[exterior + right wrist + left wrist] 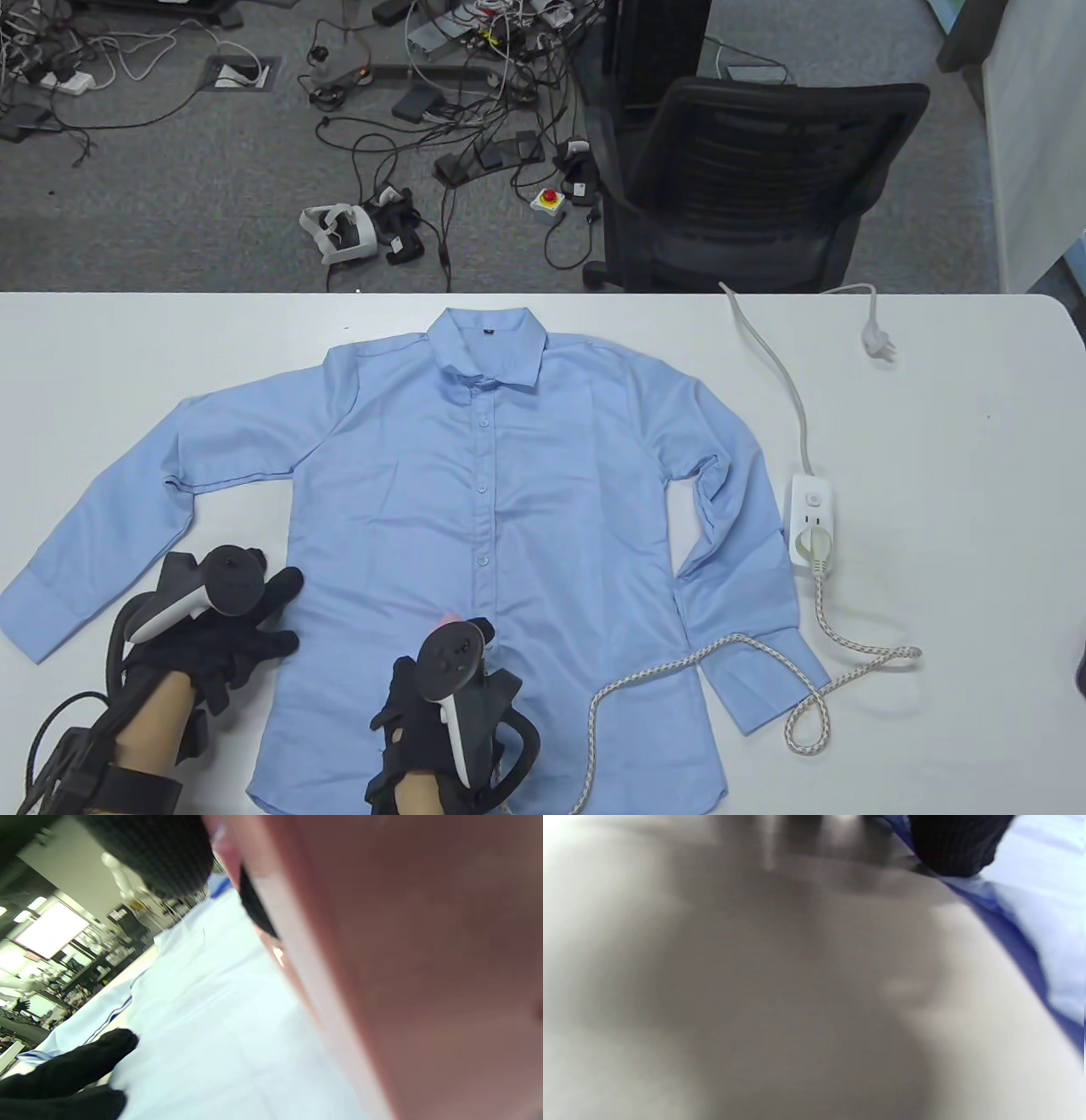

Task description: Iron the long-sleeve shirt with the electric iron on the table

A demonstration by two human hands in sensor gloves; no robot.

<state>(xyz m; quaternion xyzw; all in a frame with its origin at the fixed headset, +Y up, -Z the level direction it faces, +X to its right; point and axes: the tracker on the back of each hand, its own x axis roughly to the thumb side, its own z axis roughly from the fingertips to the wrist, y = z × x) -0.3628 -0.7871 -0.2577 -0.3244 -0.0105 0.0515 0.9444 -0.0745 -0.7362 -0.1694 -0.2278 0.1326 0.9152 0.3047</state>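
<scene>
A light blue long-sleeve shirt (475, 475) lies flat, front up and buttoned, on the white table (950, 509). My right hand (441, 679) grips a pink iron (447, 619) on the shirt's lower front; only the iron's tip shows past the tracker. In the right wrist view the iron's pink body (424, 963) fills the right side above the shirt (220, 1018). My left hand (246, 637) rests with fingers spread at the shirt's lower left edge. In the left wrist view a black fingertip (950, 844) touches the shirt's edge (1043, 912).
The iron's braided cord (645, 675) runs across the shirt's right sleeve, loops, and is plugged into a white power strip (813, 518). The strip's own plug (878, 344) lies loose near the far edge. A black office chair (747, 195) stands behind the table.
</scene>
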